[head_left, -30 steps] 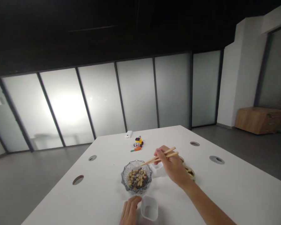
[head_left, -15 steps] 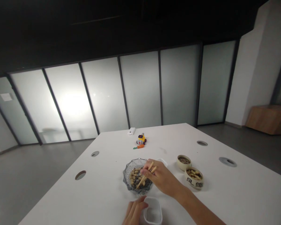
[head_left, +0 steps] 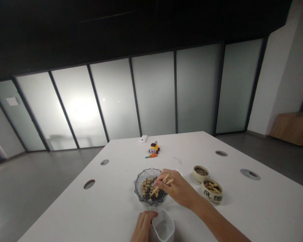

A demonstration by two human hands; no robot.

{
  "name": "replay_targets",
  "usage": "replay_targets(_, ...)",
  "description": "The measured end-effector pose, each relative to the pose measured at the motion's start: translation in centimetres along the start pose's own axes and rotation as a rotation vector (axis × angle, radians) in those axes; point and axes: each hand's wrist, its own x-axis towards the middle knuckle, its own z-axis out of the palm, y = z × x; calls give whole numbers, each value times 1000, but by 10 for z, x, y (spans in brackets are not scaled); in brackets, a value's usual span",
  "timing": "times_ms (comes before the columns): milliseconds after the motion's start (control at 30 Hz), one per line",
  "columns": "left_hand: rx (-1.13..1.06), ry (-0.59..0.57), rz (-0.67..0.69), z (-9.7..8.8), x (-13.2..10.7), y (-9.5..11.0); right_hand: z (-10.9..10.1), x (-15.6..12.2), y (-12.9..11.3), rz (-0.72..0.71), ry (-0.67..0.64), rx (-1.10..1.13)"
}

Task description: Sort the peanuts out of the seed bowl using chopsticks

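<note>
My right hand (head_left: 178,190) is closed on a pair of wooden chopsticks (head_left: 161,185) whose tips dip into a cut-glass bowl (head_left: 138,186) of mixed pale peanuts and dark seeds. Just in front of the bowl, my left hand (head_left: 142,228) rests with curled fingers against the left side of a small clear plastic container (head_left: 163,228) at the table's near edge. To the right stand two small cream bowls: the nearer one (head_left: 212,191) holds peanuts, the farther one (head_left: 200,173) holds dark seeds.
On the white table (head_left: 111,205) farther back lie a yellow toy car (head_left: 154,148), a small orange carrot toy (head_left: 151,156) and a white box (head_left: 142,138). Round cable holes (head_left: 89,184) dot the tabletop. Frosted glass panels line the back; a wooden cabinet (head_left: 291,128) stands at right.
My right hand has come down from above the two small bowls to the glass bowl, bringing the chopstick tips into the nuts. The left hand stays at the plastic container.
</note>
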Motion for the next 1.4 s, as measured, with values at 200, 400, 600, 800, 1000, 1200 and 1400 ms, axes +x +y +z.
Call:
replay_targets(200,17,28,19,24,1,-20,-3,0,0,5,20,-18)
replay_targets(400,-36,1,7,17,-1,-14,-5,0,4,-26,48,-65)
replay_targets(600,-61,-64,-23,3,4,1,-3,1,0,-55,74,-87)
replay_targets(800,-81,-67,-31,-21,0,26,1,1,-1,-32,71,-129)
replay_targets(1000,-68,-62,-1,-24,1,30,1,1,3,-23,85,-157)
replay_targets(1200,-24,-47,-1,-5,1,12,-1,0,-2,-13,110,-185)
replay_targets(1400,-34,-61,-15,9,-2,-5,2,0,0,7,120,-220)
